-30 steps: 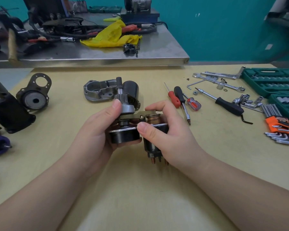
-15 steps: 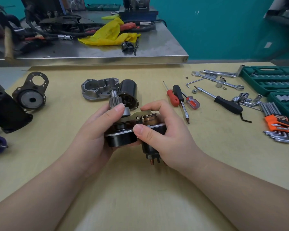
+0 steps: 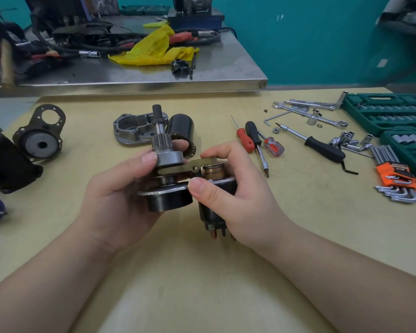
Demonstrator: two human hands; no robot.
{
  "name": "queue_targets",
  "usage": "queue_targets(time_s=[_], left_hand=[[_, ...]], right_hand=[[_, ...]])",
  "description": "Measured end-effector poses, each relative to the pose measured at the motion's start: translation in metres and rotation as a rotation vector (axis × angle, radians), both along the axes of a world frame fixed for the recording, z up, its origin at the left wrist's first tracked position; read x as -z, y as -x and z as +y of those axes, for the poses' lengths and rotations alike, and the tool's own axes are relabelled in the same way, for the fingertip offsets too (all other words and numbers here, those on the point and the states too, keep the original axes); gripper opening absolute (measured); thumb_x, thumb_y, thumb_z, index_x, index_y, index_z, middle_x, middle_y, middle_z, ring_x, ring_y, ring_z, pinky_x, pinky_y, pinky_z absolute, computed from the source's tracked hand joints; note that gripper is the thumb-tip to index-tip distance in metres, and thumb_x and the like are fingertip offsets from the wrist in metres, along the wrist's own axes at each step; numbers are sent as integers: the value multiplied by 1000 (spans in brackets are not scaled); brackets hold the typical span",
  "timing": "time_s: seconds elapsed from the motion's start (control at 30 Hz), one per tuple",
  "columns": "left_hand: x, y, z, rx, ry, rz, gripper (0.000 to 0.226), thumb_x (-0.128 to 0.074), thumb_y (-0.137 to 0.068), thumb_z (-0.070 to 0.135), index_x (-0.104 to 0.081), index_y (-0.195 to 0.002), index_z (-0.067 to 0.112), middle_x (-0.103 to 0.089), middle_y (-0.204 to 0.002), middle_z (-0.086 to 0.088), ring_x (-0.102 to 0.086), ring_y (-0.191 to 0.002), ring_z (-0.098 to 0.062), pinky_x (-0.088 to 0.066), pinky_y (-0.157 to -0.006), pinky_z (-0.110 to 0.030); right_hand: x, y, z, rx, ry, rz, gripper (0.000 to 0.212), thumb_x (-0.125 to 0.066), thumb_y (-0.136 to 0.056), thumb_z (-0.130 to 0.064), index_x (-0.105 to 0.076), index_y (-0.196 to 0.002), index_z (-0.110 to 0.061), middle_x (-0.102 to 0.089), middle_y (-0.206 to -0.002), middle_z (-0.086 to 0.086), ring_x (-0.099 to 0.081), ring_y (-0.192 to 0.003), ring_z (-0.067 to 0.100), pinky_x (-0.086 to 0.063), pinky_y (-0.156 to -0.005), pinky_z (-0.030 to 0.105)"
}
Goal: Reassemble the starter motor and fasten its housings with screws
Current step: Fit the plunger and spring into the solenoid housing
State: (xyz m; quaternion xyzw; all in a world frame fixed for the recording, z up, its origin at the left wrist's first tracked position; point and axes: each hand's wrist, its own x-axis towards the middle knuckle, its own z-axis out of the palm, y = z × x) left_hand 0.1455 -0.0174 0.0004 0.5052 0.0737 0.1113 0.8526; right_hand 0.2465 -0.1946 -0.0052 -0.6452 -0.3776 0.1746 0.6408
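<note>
The yellow desk (image 3: 298, 224) carries a grey housing (image 3: 132, 128), screwdrivers (image 3: 252, 138), hex keys (image 3: 394, 176), wrenches (image 3: 310, 109) and green socket cases (image 3: 389, 114).

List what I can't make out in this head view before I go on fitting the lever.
- Lever far end: under the right hand index finger.
- Solenoid right side: covered by the right palm.
- Motor body underside: behind the left hand.
- Loose nut and washer: too small to size.
- Black part at left: cut by the frame edge.
- Top-right corner: blurred.
</note>
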Motion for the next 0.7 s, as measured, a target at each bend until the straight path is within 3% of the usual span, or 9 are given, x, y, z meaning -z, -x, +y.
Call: queue_targets(time_s=[0.17,0.3,0.53,0.63,0.7], left_hand=[[1,1,0,-19,-59,-14,70,-83,-79,43,-65,-138,10,-64,-132,-27,-55,-130,-55,-42,-111,-63],[-2,0,-1,-12,-51,-22,70,-84,-80,44,-65,-138,10,-66,-127,-24,-60,-122,-46,-52,-103,-53],[-4,-2,-3,-6,-117,-26,72,-88,-74,46,-67,-134,13,-69,-123,-21,-66,-115,-41,-57,-97,-48],[-2,-3,-1,-9,-168,-30,67,-85,-74,33,-66,-135,12,-68,-126,-24,-66,-116,-44,-55,-98,-52],[1,-3,1,-15,-198,-40,59,-73,-79,24,-64,-136,11,-65,-130,-29,-64,-118,-49,-54,-98,-55]], right_hand=[[-2,-2,-1,0,1,-15,41,-74,-88,-54,-55,-121,-39,-74,-98,-16,-73,-89,7,-57,-72,22],[0,-2,-2,9,-2,-12,41,-74,-87,-54,-56,-120,-39,-75,-97,-15,-73,-88,8,-58,-72,24],[-1,-2,-1,4,-13,9,42,-75,-86,-54,-56,-120,-38,-74,-95,-17,-73,-86,5,-56,-69,22],[-1,-2,-1,5,-11,-3,41,-76,-89,-50,-55,-121,-36,-74,-95,-15,-73,-84,6,-56,-68,21],[0,-3,-1,3,-11,-8,40,-76,-90,-47,-55,-121,-35,-74,-95,-15,-72,-83,5,-57,-68,21]])
